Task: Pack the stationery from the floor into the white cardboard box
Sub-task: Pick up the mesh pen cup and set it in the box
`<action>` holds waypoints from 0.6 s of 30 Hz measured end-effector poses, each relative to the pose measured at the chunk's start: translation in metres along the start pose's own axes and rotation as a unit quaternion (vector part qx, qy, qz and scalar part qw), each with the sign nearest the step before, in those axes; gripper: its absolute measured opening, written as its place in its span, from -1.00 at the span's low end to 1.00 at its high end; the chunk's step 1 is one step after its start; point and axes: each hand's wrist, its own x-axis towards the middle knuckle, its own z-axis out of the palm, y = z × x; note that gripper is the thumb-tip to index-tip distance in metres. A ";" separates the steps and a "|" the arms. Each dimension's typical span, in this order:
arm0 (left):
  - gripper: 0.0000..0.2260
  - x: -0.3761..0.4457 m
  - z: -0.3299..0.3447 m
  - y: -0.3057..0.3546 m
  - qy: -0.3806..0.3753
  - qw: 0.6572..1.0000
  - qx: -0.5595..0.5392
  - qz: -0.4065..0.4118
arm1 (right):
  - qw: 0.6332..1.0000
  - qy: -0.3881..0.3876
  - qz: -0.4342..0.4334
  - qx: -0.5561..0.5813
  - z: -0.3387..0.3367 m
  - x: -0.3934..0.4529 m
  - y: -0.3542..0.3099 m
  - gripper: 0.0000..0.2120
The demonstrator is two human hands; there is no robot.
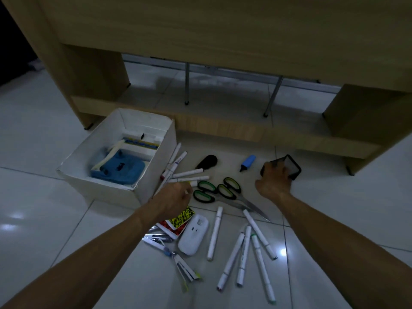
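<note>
Your left hand (178,195) pinches a fan of markers (182,175) — loosely bunched, some may slip short of the box (156,166). Your right hand (275,177) curls round a black case (292,167) — one-sided hold, could tip.

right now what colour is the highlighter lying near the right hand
Blue with a dark cap; the highlighter shows in the head view.

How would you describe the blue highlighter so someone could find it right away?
Start at the white cardboard box and look right, past the black oval object. The blue highlighter lies alone on the floor, just left of the right hand. It is short, stubby and blue, unlike the long white markers.
</note>
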 end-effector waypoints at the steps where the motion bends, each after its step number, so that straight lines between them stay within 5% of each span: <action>1: -0.77 0.002 0.001 0.003 0.001 1.000 -0.013 0.000 | 0.999 -0.001 0.026 0.026 -0.002 0.007 0.010 -0.34; 10: -0.87 0.025 0.014 0.040 -0.020 0.964 -0.260 -0.046 | 0.958 -0.003 0.121 0.259 -0.004 0.041 0.046 -0.34; 14: -0.86 0.044 0.023 0.053 -0.012 0.947 -0.315 -0.068 | 0.952 0.036 0.133 0.274 -0.002 0.051 0.047 -0.39; 18: -0.83 0.055 0.033 0.054 -0.013 0.936 -0.339 -0.089 | 0.958 0.040 0.120 0.258 -0.003 0.057 0.060 -0.22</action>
